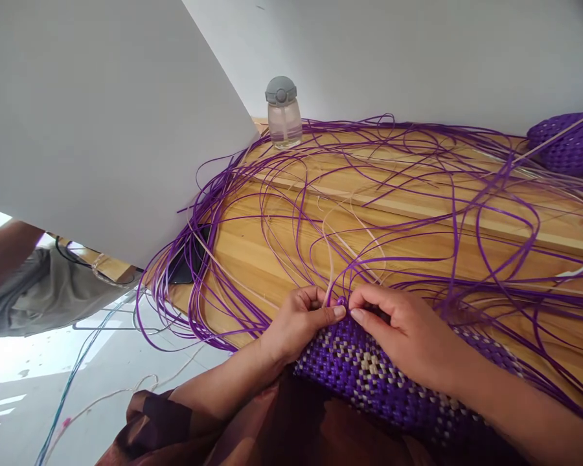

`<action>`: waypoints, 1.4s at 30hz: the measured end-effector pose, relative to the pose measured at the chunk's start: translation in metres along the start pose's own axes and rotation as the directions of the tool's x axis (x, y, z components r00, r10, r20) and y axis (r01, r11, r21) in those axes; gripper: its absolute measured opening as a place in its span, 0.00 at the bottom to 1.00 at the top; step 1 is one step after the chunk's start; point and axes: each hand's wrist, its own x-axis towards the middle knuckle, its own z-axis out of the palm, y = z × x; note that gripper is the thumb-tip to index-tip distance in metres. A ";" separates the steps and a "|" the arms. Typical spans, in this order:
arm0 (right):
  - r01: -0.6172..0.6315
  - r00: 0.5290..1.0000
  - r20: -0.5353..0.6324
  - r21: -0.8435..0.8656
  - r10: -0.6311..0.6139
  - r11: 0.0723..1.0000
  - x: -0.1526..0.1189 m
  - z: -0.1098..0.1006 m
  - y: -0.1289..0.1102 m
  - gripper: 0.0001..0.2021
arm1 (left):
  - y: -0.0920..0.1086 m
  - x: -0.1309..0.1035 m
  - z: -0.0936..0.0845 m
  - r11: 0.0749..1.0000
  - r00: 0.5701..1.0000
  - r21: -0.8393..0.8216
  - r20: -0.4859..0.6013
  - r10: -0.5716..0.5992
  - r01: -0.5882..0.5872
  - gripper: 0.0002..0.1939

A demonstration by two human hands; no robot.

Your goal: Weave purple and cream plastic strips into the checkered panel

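Observation:
A purple woven piece with a cream pattern (369,369) lies against my lap at the table's near edge. My left hand (298,327) pinches purple plastic strips at its top edge, thumb and forefinger closed on a small purple knot or fold (341,301). Just to the right, my right hand (398,327) is closed in a pinch at the same spot, its fingertips on a purple strip there. Long purple and cream strips (331,259) fan out from this edge across the wood. The exact crossing between the fingertips is partly hidden.
On the wooden table (252,243) lie many loose purple strips. A grey-lidded bottle (284,120) stands at the back, a dark flat object (183,266) lies under strips at left, and a purple woven item (571,145) sits at right. Beyond a grey partition (102,129), another person's arm (10,252) shows.

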 end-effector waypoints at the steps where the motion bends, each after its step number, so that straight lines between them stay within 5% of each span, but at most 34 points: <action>1: -0.036 0.999 0.018 0.061 0.035 0.998 -0.001 -0.001 0.002 0.10 | 0.001 0.001 0.000 1.000 1.000 -0.012 -0.008 -0.024 0.024 0.16; 5: -0.078 0.996 0.058 0.193 0.068 0.978 -0.005 -0.004 0.009 0.11 | 0.001 0.003 0.000 0.999 0.999 -0.012 -0.010 -0.052 0.052 0.15; 11: -0.022 0.997 0.082 0.154 0.009 0.988 -0.005 -0.003 0.019 0.11 | 0.003 0.001 -0.004 0.981 0.998 0.191 0.054 0.013 -0.023 0.16; 14: 0.104 0.990 -0.098 -0.006 -0.104 0.995 -0.010 0.002 0.022 0.09 | 0.005 0.000 -0.008 0.941 0.996 0.329 0.068 0.056 -0.075 0.17; 17: 0.290 0.880 -0.310 -0.250 -0.360 0.924 -0.023 0.010 0.018 0.08 | 0.003 0.002 -0.010 0.900 0.992 0.420 0.084 0.091 -0.118 0.18; 21: 0.382 0.902 -0.096 -0.275 -0.420 0.882 -0.043 0.027 0.007 0.08 | -0.001 0.005 -0.009 0.855 0.982 0.484 0.092 0.162 -0.186 0.18; 24: 0.342 0.929 -0.076 -0.202 -0.363 0.918 -0.048 0.037 0.007 0.04 | -0.005 0.005 -0.007 0.816 0.966 0.518 0.101 0.240 -0.257 0.16; 28: 0.326 0.923 -0.165 -0.140 -0.347 0.935 -0.050 0.041 0.016 0.06 | -0.011 0.003 -0.003 0.655 0.917 0.674 0.088 0.388 -0.342 0.12; 31: 0.347 0.894 -0.204 -0.246 -0.398 0.905 -0.058 0.044 0.022 0.08 | -0.015 0.004 0.001 0.510 0.871 0.784 0.079 0.484 -0.354 0.11; 36: 0.259 0.883 -0.240 -0.470 -0.404 0.844 -0.078 0.053 0.032 0.18 | -0.017 0.008 0.009 0.382 0.830 0.848 0.113 0.547 -0.368 0.09; 42: 0.266 0.832 -0.282 -0.554 -0.478 0.789 -0.080 0.051 0.053 0.18 | -0.007 0.017 0.024 0.235 0.784 0.894 0.180 0.594 -0.383 0.07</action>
